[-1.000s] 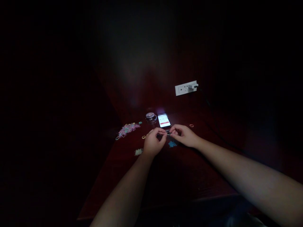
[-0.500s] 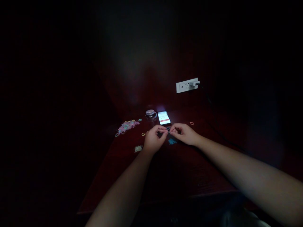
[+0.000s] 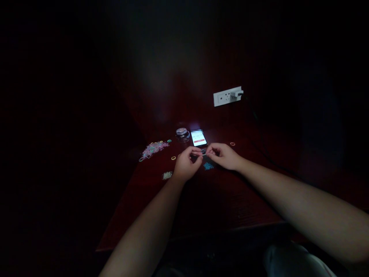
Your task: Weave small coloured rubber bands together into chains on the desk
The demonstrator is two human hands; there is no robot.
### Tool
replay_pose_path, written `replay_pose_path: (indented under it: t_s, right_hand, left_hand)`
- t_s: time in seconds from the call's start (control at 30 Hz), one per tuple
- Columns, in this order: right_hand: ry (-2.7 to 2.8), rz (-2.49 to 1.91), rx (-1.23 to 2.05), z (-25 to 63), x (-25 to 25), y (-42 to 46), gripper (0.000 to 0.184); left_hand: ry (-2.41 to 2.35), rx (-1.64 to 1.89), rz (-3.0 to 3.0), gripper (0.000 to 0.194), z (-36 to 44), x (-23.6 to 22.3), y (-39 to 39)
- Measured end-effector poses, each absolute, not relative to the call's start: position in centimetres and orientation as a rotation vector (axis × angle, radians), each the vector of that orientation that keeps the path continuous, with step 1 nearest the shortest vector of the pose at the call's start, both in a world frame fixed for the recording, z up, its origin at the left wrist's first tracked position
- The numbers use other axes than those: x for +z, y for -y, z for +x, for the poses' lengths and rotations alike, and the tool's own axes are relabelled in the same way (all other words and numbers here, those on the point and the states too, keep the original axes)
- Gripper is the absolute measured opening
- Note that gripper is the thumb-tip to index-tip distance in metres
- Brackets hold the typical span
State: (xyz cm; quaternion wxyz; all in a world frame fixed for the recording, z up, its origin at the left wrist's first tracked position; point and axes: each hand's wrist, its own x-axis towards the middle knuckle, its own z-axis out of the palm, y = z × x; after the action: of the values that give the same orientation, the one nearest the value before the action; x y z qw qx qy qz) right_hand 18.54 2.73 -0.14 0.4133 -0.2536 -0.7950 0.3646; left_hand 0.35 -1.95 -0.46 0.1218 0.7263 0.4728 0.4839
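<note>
My left hand (image 3: 186,164) and my right hand (image 3: 224,156) meet over the dark red table, fingertips pinched. Between them runs a thin pale elastic band (image 3: 204,154), pulled into a short line with one end in each pinch. Just behind it lies a dark ring-shaped band (image 3: 203,151), partly covered by the fingers. Below the fingertips is a small cluster of blue bands (image 3: 208,166). Left of my left wrist sits a cluster of pale yellow bands (image 3: 167,175). A single yellow band (image 3: 173,158) rests beside my left hand.
A heap of mixed pastel bands (image 3: 154,149) lies at the table's left edge. Behind my hands stand a clear lidded jar (image 3: 182,135) and a lit phone (image 3: 198,138). One orange-pink band (image 3: 232,144) lies to the right. A wall socket (image 3: 227,96) holds a plug with a dark cable.
The whole scene sits slightly higher in the view. Both hands keep their pinch on the pale band, with little visible movement over the table.
</note>
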Motion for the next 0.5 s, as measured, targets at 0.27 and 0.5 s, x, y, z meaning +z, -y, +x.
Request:
replay_pose_path:
  t_s: [0.27, 0.5]
  right_hand:
    - [2.032, -0.649, 0.858, 18.54, -0.1, -2.74, 0.016]
    - [2.021, -0.633, 0.866, 18.51, -0.04, -2.76, 0.016]
  left_hand:
    - [-1.399, 1.403, 2.086, 0.02, 0.29, -0.65, 1.63]
    - [-1.416, 1.364, 2.105, 0.021, 0.36, -0.7, 1.7]
